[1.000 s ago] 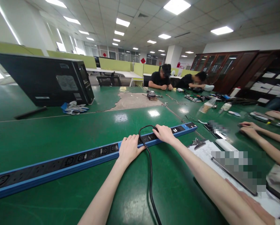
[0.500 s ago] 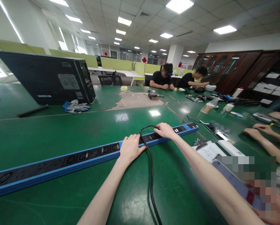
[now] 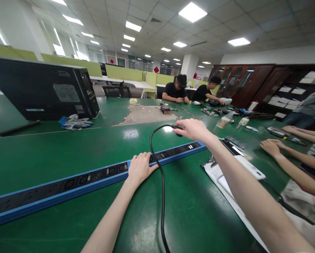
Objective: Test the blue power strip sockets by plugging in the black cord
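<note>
A long blue power strip [image 3: 106, 173] with a row of black sockets lies slantwise across the green table. My left hand [image 3: 140, 168] is closed around its middle, fingers over the far edge and thumb along the near side. Above the strip, clear of the sockets, my right hand [image 3: 192, 129] pinches the black plug [image 3: 177, 131] of a power cord. The fingers partly cover the plug. From it the black cord [image 3: 162, 196] arches left, crosses the strip just beside my left hand and runs down toward me.
A black computer tower [image 3: 59, 88] stands at back left, with work gloves [image 3: 74, 122] before it. To the right lie a clipboard with papers [image 3: 212, 173] and a long white device [image 3: 249, 167]. A co-worker's hands [image 3: 271, 146] rest farther right. Two people [image 3: 175, 89] sit across the table.
My right hand has lifted the plug up off the strip, and the cord's arch has risen with it. My left hand keeps its grip. The view has swung slightly right.
</note>
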### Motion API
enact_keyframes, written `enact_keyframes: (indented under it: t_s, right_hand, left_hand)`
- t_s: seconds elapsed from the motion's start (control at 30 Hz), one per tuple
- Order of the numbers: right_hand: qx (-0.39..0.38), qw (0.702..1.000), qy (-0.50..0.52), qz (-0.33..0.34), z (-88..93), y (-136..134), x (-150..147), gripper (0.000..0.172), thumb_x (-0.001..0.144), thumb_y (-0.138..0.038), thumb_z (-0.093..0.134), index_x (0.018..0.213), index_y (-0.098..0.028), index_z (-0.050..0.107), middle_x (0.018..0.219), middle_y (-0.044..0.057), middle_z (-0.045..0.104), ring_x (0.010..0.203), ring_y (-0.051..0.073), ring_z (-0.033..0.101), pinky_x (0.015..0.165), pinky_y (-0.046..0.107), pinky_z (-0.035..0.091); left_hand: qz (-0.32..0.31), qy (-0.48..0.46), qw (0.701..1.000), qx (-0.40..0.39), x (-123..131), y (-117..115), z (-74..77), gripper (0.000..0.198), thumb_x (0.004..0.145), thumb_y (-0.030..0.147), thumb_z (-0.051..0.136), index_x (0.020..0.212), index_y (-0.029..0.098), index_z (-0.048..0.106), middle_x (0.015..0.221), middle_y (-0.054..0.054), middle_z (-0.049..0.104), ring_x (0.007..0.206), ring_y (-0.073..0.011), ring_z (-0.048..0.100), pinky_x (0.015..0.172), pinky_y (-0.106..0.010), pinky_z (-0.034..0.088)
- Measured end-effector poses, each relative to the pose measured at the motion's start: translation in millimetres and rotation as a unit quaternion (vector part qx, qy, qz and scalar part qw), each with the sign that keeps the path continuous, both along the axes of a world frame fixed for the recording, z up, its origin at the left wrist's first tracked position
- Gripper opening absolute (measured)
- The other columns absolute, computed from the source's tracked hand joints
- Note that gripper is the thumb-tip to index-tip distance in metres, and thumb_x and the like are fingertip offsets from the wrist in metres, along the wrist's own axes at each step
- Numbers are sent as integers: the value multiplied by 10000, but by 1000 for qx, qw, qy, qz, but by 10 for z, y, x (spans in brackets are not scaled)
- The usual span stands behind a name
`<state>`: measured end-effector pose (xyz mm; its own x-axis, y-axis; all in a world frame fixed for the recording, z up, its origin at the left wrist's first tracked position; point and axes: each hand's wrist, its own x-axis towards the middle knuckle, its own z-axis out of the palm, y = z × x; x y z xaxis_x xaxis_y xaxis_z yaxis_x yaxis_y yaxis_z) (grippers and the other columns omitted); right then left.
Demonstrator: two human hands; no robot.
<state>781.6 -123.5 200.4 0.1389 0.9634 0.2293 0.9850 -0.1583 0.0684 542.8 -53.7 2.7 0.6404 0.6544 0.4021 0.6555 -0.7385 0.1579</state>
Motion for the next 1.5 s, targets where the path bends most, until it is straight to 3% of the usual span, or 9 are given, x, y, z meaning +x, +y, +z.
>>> enact_keyframes:
  t_s: [0.2,0.37,0.5,0.67,0.77,0.87,0.97,1.27,1.5]
  right_hand:
    - [-53,991,120,-8,-481,-250,277,388,887,-549,616,1140,-271,709,691,23,717,721,215,687,722,312,490]
    - [-132,898,419,-23,-820,-385,638,507,841,-452,692,1284,-225,595,826,55,732,700,182,687,613,274,569]
    - [-42,852,517,-76,-1058,-351,760,487,886,-639,562,1127,-221,627,824,49,676,713,160,649,578,273,597]
    - [40,900,421,-105,-1335,-229,888,330,911,-522,559,916,-195,601,714,0,602,595,122,596,526,215,536]
    - [0,942,333,-49,-1405,-237,972,228,893,-356,599,1062,-202,595,746,-13,629,554,113,594,523,197,479]
    - [-42,959,281,9,-1409,-274,1016,431,902,-282,580,1322,-235,497,776,-28,647,525,111,589,550,205,450]
    - [-54,974,214,41,-1377,-283,1017,387,897,-289,599,1278,-234,567,806,-7,662,618,135,621,621,226,451]
    - [-62,922,381,20,-1371,-327,969,373,960,-460,511,1229,-217,598,883,31,700,433,76,506,373,192,348]
    - [40,980,197,-3,-1462,-282,914,260,981,-338,507,1170,-192,610,982,85,698,772,174,675,654,263,524]
  left_hand:
    - [3,-3,1000,0,-13,6,-19,565,861,641,598,1220,204,587,1112,-122,660,1064,-299,584,901,-399,395]
    - [-1,-17,1000,9,-18,5,-53,584,873,643,576,1242,190,577,1115,-125,655,1068,-305,576,908,-410,386]
    - [0,-25,1000,18,-18,0,-72,618,880,675,539,1248,180,573,1123,-133,655,1087,-310,571,935,-413,375]
    - [5,-24,1000,17,-4,1,-89,646,878,684,534,1275,174,559,1138,-139,656,1092,-308,573,941,-407,379]
    - [5,-23,1000,16,2,9,-96,645,879,685,530,1278,180,559,1143,-140,656,1097,-311,574,946,-408,378]
    - [4,-21,1000,10,5,12,-96,647,877,686,531,1280,181,561,1145,-144,656,1100,-316,575,944,-414,380]
    - [5,-21,1000,8,10,6,-93,638,878,681,533,1280,186,562,1155,-143,654,1109,-318,572,949,-418,379]
    - [3,-27,1000,16,5,7,-103,643,879,689,524,1266,178,562,1131,-144,657,1097,-318,575,950,-417,379]
    - [3,-26,1000,10,8,4,-111,650,879,686,524,1277,174,560,1139,-147,653,1106,-321,569,952,-420,377]
